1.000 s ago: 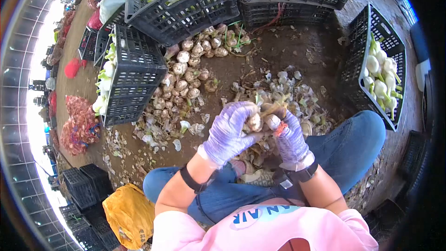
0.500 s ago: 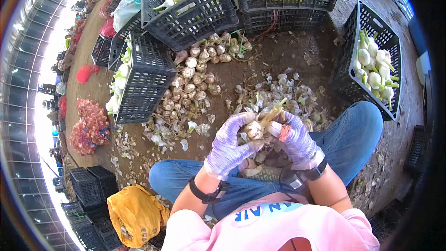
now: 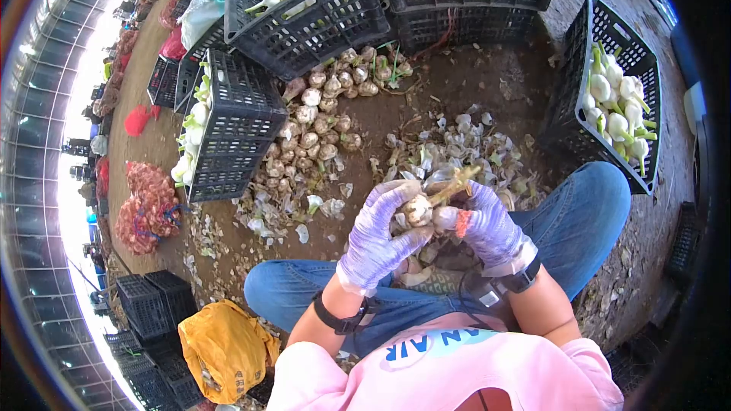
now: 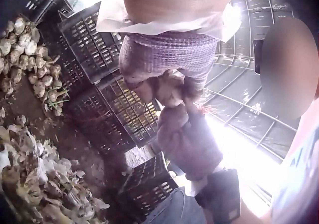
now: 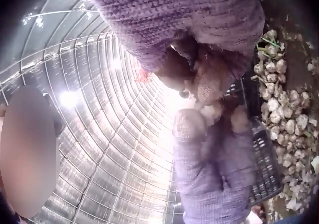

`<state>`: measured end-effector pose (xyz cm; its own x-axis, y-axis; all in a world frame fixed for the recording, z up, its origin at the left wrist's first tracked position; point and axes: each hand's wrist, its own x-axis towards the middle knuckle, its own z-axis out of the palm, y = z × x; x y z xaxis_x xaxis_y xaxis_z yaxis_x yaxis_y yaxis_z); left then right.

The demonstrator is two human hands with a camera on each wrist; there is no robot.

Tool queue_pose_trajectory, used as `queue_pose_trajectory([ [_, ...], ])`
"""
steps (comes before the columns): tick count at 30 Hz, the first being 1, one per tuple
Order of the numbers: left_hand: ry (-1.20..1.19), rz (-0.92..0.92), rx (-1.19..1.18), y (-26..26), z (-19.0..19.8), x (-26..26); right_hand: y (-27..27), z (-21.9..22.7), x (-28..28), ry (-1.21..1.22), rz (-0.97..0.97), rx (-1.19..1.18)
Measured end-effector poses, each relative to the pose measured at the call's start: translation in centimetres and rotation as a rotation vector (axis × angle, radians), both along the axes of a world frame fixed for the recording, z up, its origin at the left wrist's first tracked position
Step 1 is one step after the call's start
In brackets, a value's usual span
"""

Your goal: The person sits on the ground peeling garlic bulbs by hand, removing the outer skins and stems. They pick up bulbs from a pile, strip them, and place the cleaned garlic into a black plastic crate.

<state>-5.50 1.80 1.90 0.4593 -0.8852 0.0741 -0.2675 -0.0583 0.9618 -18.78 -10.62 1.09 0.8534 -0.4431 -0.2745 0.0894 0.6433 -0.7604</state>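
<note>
Both hands wear purple knitted gloves and meet at one garlic bulb [image 3: 418,211], dirty white with a dry tan stalk [image 3: 454,186] pointing up and right. My left hand [image 3: 375,237] grips the bulb between its thumb and curled fingers. On its other side, my right hand [image 3: 491,230] pinches at the bulb near the stalk's base, an orange band [image 3: 462,223] round its thumb. Seen from the left wrist, the bulb [image 4: 170,88] lies between both sets of fingertips. In the right wrist view the fingers partly hide it.
Unpeeled garlic bulbs [image 3: 308,137] are heaped ahead on the left, with loose peelings [image 3: 472,144] on the ground before the hands. Black crates of white bulbs stand left [image 3: 236,133], behind [image 3: 320,30] and right [image 3: 571,125]. A yellow bag [image 3: 225,350] sits lower left.
The bulb has turned in the left hand, its stalk now showing more clearly. Both hands stay together in front of the lap. The head view has shifted slightly.
</note>
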Motion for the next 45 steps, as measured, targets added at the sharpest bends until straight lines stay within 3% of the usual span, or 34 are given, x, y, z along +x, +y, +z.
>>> queue_pose_trajectory([
  [2,-0.278,-0.066,-0.010,-0.2,0.6,0.0,0.1,0.3,0.1,0.012,-0.016,-0.056],
  [4,-0.185,-0.043,-0.028,-0.1,0.1,-0.4,-0.4,1.1,0.1,0.048,0.038,0.054],
  [6,0.671,0.076,0.041,0.0,0.2,-0.9,-1.0,1.1,0.1,0.095,0.097,-0.003],
  [8,0.658,0.051,0.077,0.3,-0.8,-0.4,-1.3,0.7,0.0,0.110,0.207,-0.218],
  [10,1.071,0.096,0.106,0.6,-2.1,-0.4,-0.9,-0.1,-0.1,0.106,0.187,-0.215],
  [12,1.042,0.145,0.111,0.1,-2.3,-0.8,-0.2,-1.3,0.2,0.097,0.168,-0.216],
  [14,0.955,0.153,0.110,-0.4,-2.1,-0.8,0.7,-2.3,0.6,0.077,-0.062,-0.170],
  [15,0.801,0.097,0.027,-0.4,-2.4,-0.7,0.4,-2.2,0.6,0.058,-0.027,-0.135],
  [16,0.801,0.097,0.027,-0.3,-2.5,-1.0,0.5,-2.0,0.7,0.058,-0.028,-0.135],
  [18,-0.114,0.139,0.009,-0.5,-2.2,-1.7,0.9,-1.7,1.1,0.029,-0.134,-0.148],
  [19,-0.203,0.181,-0.054,-0.7,-2.7,-1.7,0.8,-1.9,0.9,0.030,-0.131,-0.145],
  [20,-0.205,0.184,-0.051,-0.5,-2.3,-1.7,0.5,-2.4,0.6,-0.052,-0.073,-0.115],
  [22,0.856,0.137,-0.005,0.0,-1.1,-1.5,0.1,-2.4,0.6,-0.134,-0.019,-0.087],
  [23,1.021,0.027,-0.061,0.3,-1.7,-0.9,-0.2,-2.1,0.7,-0.054,0.047,-0.025],
  [26,0.986,0.103,0.128,-0.4,-2.4,-0.1,-0.5,-2.1,0.9,0.008,0.138,0.177],
  [27,0.793,0.034,0.100,-0.5,-2.7,0.1,0.0,-1.8,1.0,0.034,0.017,0.086],
  [28,0.793,0.034,0.100,-0.6,-2.9,-0.1,0.4,-1.8,0.9,0.062,-0.104,-0.003],
  [30,0.246,0.117,0.062,-0.6,-3.3,-0.8,0.6,-3.5,0.8,0.130,-0.107,-0.094],
  [31,0.246,0.114,0.066,-0.6,-3.3,-0.9,0.4,-3.9,0.9,0.003,-0.056,0.130],
  [32,0.486,0.111,0.004,-0.6,-3.3,-0.9,0.2,-4.0,1.1,-0.127,-0.005,0.350],
  [33,0.725,0.110,-0.061,-0.6,-3.2,-0.9,0.0,-3.6,1.1,-0.310,-0.037,0.460],
  [34,0.964,0.111,-0.129,-0.5,-3.2,-0.9,-0.4,-4.5,1.2,-0.310,-0.033,0.460],
  [36,0.991,0.119,-0.183,-0.5,-3.2,-1.0,-1.6,-6.4,1.7,-0.129,-0.459,0.545],
  [37,0.982,0.150,-0.188,-0.4,-2.9,-1.0,-2.2,-5.9,1.1,0.019,-0.416,0.407],
  [38,0.976,0.182,-0.190,-0.3,-2.7,-1.1,-2.5,-5.4,0.8,0.021,-0.418,0.408],
  [42,0.912,0.157,-0.134,-0.2,-2.4,-0.9,-1.7,-4.7,0.5,0.105,-0.091,-0.027],
  [44,0.876,0.134,-0.135,0.0,-2.3,-0.9,-0.3,-2.0,0.5,0.017,-0.122,0.043],
  [45,0.691,0.113,-0.097,0.1,-2.5,-0.8,-0.2,-0.9,0.5,0.023,-0.072,-0.034],
])
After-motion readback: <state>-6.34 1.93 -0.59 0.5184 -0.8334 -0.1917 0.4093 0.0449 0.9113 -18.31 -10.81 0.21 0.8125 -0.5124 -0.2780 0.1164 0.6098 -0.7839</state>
